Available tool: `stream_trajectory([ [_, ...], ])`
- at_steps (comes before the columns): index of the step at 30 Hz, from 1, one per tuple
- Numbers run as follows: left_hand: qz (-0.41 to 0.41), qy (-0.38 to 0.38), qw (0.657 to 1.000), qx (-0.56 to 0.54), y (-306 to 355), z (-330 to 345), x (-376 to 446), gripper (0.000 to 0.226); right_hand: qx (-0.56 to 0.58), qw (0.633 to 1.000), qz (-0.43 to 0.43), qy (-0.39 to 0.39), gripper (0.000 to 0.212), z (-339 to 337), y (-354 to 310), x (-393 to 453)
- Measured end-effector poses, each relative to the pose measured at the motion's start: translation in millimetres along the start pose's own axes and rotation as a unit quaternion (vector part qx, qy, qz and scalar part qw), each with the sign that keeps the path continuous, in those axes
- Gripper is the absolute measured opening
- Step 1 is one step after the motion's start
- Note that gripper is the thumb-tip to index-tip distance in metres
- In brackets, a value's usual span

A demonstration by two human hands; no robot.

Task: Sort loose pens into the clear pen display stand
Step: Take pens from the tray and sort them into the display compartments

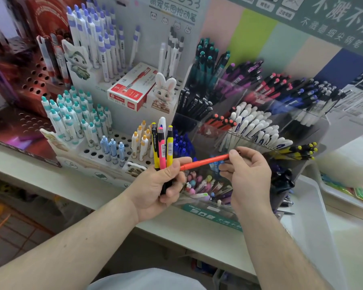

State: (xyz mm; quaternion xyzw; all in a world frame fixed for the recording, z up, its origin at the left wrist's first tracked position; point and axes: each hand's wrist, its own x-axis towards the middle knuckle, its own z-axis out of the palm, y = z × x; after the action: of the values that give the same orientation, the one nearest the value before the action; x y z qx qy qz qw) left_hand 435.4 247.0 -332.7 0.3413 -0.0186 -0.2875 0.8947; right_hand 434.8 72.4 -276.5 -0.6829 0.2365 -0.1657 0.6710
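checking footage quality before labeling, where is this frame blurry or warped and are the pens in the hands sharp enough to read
Head view: strong motion smear on the right part of the clear pen display stand; wide-angle bending at the shelf edges; left hand bundle of pens is fairly crisp, lettering partly legible; the orange pen in the right hand is sharp; lighting is even, without hard shadows.

place: stationery shop | evidence: pen display stand [260, 130] stocked by colour; barcoded pens; boxed refills [132, 86]
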Motion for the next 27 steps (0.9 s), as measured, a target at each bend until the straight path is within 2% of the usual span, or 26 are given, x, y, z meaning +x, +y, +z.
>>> stream_trajectory([
  [4, -0.007, 0.073, 0.997, 0.003, -1, 4, 2, 0.031, 0.042, 0.999, -0.021, 0.019, 0.011, 0, -3, 1],
  [9, -0.012, 0.102, 0.994, 0.035, -2, 7, 1, 0.026, 0.081, 0.985, -0.122, 0.090, 0.011, -2, -12, 8],
  [12, -0.029, 0.106, 0.991, 0.080, -3, 5, -1, 0.028, 0.077, 0.948, -0.265, 0.157, 0.016, -6, -21, 15],
  [18, -0.054, 0.094, 0.986, 0.126, -6, 3, -2, 0.017, -0.025, 0.854, -0.486, 0.184, 0.024, -15, -26, 27],
  [23, -0.059, 0.101, 0.982, 0.147, -5, 3, -2, 0.020, -0.080, 0.794, -0.578, 0.172, 0.023, -9, -26, 37],
  [27, -0.069, 0.092, 0.979, 0.169, -8, 3, -2, 0.018, -0.157, 0.786, -0.583, 0.132, 0.012, 5, -18, 49],
])
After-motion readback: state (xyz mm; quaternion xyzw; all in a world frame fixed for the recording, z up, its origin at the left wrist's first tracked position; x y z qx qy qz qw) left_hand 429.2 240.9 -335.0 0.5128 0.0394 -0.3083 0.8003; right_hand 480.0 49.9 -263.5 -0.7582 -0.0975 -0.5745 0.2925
